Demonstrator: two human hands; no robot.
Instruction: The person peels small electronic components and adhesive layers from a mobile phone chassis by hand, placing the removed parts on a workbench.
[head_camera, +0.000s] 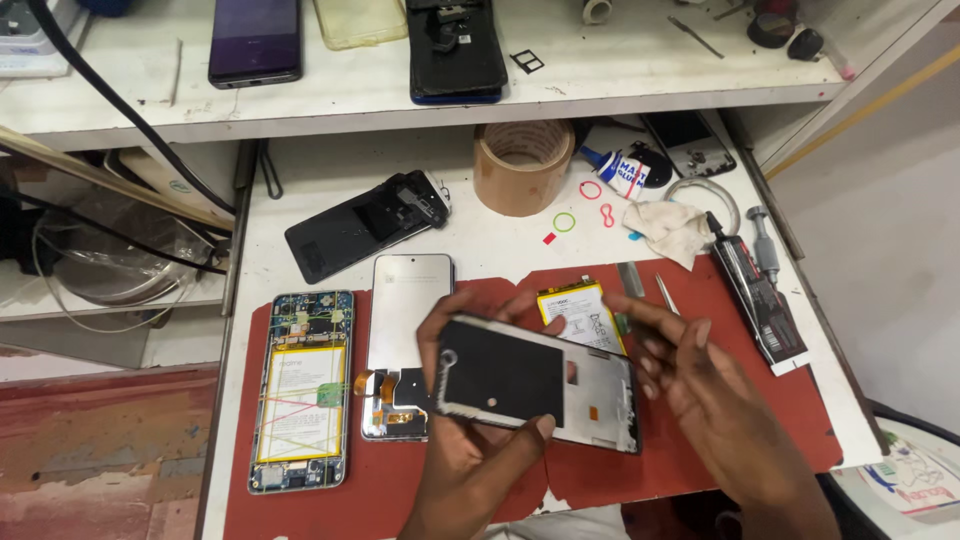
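Observation:
My left hand (470, 455) grips a phone display assembly (535, 382), its black inner side facing up, thumb on the near edge and fingers on the far-left corner. My right hand (700, 385) touches the assembly's right end with spread fingers. They hover over a red work mat (760, 400). On the mat lie an opened phone body with a yellow-white battery (303, 388), a second screen with an orange flex cable (405, 335), and a loose battery (580, 312) partly hidden behind the held assembly.
A black back cover (365, 222), a brown tape roll (522, 167), a cloth (675, 230), a glue tube (620, 172), tweezers (667, 294) and a black syringe tube (760, 300) lie on the white pull-out tray. Phones (255, 40) rest on the shelf above.

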